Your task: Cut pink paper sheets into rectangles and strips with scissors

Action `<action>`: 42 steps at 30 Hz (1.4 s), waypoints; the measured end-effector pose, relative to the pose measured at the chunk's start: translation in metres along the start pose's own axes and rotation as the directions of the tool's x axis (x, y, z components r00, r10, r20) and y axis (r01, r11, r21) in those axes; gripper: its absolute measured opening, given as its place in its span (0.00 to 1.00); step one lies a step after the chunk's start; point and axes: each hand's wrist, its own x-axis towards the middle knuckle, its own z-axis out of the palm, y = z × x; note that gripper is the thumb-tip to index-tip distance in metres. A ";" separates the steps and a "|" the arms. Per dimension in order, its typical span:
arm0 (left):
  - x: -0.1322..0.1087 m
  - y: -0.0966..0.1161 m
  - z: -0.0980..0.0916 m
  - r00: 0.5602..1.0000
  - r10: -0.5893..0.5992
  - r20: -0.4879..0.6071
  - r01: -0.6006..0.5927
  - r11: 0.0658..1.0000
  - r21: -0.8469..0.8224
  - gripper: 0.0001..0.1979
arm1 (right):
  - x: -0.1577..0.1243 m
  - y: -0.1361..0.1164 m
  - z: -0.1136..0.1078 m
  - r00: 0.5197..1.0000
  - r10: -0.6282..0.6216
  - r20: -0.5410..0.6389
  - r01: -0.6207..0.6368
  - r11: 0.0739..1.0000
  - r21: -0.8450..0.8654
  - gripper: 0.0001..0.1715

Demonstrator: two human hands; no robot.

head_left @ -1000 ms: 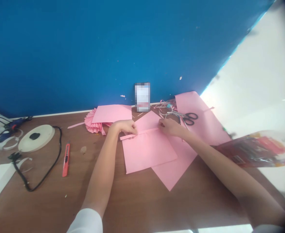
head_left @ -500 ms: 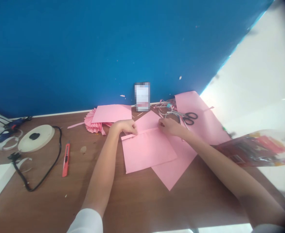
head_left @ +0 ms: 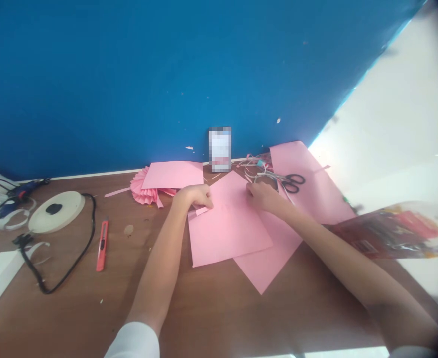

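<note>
A pink sheet of paper (head_left: 228,231) lies at a slant over another pink sheet (head_left: 266,271) on the brown table. My left hand (head_left: 199,195) is closed at its far left edge, beside a short, lighter folded strip. At the far right edge, my right hand (head_left: 261,195) has its fingers pinched together on the same upper sheet. Both hands rest low over the paper, and their fingertips are partly hidden.
Behind my left hand, a pleated pink paper fan (head_left: 140,191) lies partly under a pink sheet (head_left: 174,174). Scissors (head_left: 292,182) lie right of my right hand. A phone (head_left: 219,149) leans on the blue wall. A red box cutter (head_left: 101,246) and white roll (head_left: 56,212) are left.
The folded strip that ran along the far edge between my hands now shows only beside my left hand. Both hands stay in nearly the same place.
</note>
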 end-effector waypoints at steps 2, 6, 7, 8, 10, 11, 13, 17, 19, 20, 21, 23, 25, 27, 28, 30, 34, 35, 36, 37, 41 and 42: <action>0.000 0.001 0.000 1.000 -0.009 -0.003 0.009 1.000 0.002 0.13 | -0.005 0.000 -0.006 0.997 0.019 -0.069 -0.021 0.999 -0.025 0.09; -0.003 0.004 0.000 1.000 0.006 0.001 -0.006 1.000 -0.013 0.12 | -0.013 -0.012 -0.007 0.969 -0.051 -0.242 0.027 0.995 -0.100 0.13; -0.004 0.004 0.000 1.000 0.015 0.001 -0.015 1.000 -0.016 0.11 | -0.014 -0.017 -0.003 0.958 -0.130 -0.256 0.105 0.988 -0.110 0.15; -0.005 0.005 0.000 1.000 0.021 0.000 -0.021 1.000 -0.014 0.11 | -0.014 -0.022 0.001 0.938 -0.240 -0.250 0.220 0.970 -0.104 0.17; -0.008 0.007 0.000 0.999 0.035 -0.006 -0.035 0.999 0.005 0.10 | -0.015 -0.031 0.011 0.887 -0.409 -0.217 0.401 0.913 -0.079 0.20; -0.009 0.008 -0.001 0.999 0.044 -0.015 -0.043 0.999 0.024 0.10 | -0.015 -0.035 0.016 0.881 -0.419 -0.217 0.413 0.908 -0.076 0.20; -0.010 0.009 -0.001 0.996 0.071 -0.052 -0.067 0.994 0.084 0.09 | -0.016 -0.039 0.022 0.871 -0.453 -0.189 0.445 0.891 -0.089 0.21; -0.009 0.008 0.000 0.977 0.153 -0.145 -0.128 0.977 0.168 0.08 | -0.023 -0.039 0.025 0.885 -0.439 -0.155 0.422 0.897 -0.127 0.20; -0.007 0.008 0.001 0.969 0.187 -0.162 -0.161 0.974 0.160 0.09 | -0.027 -0.037 0.023 0.902 -0.405 -0.150 0.385 0.912 -0.145 0.20; -0.006 0.008 0.001 0.965 0.204 -0.166 -0.179 0.972 0.151 0.09 | -0.028 -0.037 0.022 0.909 -0.391 -0.146 0.369 0.917 -0.153 0.21; -0.005 0.007 0.002 0.961 0.219 -0.170 -0.196 0.970 0.144 0.09 | -0.030 -0.037 0.021 0.915 -0.378 -0.140 0.355 0.921 -0.159 0.21; -0.003 0.005 0.002 0.954 0.239 -0.182 -0.216 0.967 0.138 0.09 | -0.033 -0.037 0.020 0.926 -0.358 -0.120 0.336 0.926 -0.172 0.20; -0.001 0.002 0.001 0.947 0.247 -0.203 -0.221 0.965 0.143 0.10 | -0.035 -0.038 0.019 0.939 -0.332 -0.096 0.310 0.932 -0.188 0.16; -0.001 -0.002 -0.001 0.944 0.248 -0.219 -0.220 0.965 0.145 0.11 | -0.037 -0.040 0.018 0.948 -0.307 -0.080 0.286 0.936 -0.204 0.14; -0.002 -0.004 -0.002 0.944 0.248 -0.219 -0.222 0.965 0.139 0.10 | -0.038 -0.041 0.018 0.951 -0.299 -0.075 0.278 0.937 -0.210 0.14; -0.004 -0.008 -0.005 0.950 0.238 -0.201 -0.216 0.968 0.124 0.11 | -0.038 -0.042 0.016 0.957 -0.281 -0.066 0.262 0.941 -0.213 0.14; -0.010 -0.015 -0.009 0.963 0.231 -0.141 -0.221 0.972 0.079 0.12 | -0.040 -0.042 0.013 0.966 -0.248 -0.068 0.229 0.950 -0.212 0.13; -0.010 -0.017 -0.010 0.961 0.243 -0.133 -0.236 0.969 0.065 0.12 | -0.040 -0.041 0.012 0.966 -0.248 -0.071 0.228 0.950 -0.211 0.14; -0.010 -0.019 -0.011 0.957 0.257 -0.130 -0.253 0.966 0.052 0.12 | -0.040 -0.041 0.011 0.966 -0.249 -0.074 0.229 0.950 -0.211 0.14; -0.010 -0.020 -0.011 0.955 0.268 -0.130 -0.265 0.963 0.042 0.11 | -0.040 -0.041 0.011 0.966 -0.248 -0.077 0.228 0.951 -0.210 0.14; -0.008 -0.026 -0.013 0.956 0.265 -0.123 -0.265 0.964 0.020 0.12 | -0.036 -0.042 0.014 0.966 -0.249 -0.075 0.230 0.952 -0.203 0.15; -0.007 -0.026 -0.013 0.957 0.264 -0.119 -0.265 0.964 0.009 0.12 | -0.035 -0.043 0.015 0.965 -0.254 -0.072 0.235 0.951 -0.203 0.15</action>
